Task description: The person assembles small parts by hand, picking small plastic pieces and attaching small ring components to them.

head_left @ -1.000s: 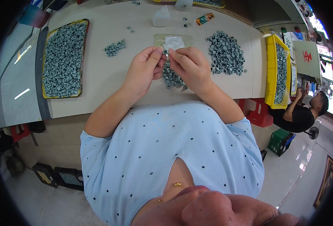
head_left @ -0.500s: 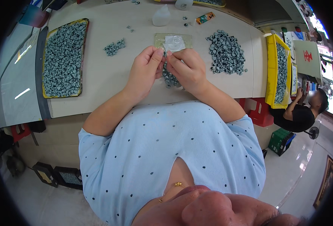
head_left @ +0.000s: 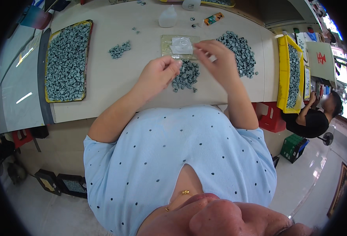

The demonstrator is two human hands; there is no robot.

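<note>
While my left hand (head_left: 161,72) is pressed together — whether on anything, I can't tell — and my right hand (head_left: 217,57) hangs loosely spread, the grey-green pieces (head_left: 186,74) piled near, between them, seem left to do, the right heap (head_left: 244,59) perhaps done.

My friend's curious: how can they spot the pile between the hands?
On the pale table, find the left hand and right hand. Between them, nearer the person than the greenish plate, sits the greyish pile, smaller than the right pile, bigger than the left cluster.

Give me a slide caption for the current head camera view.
Left hand and right hand apart over a pale table, grey-green pieces heaped between them.
</note>
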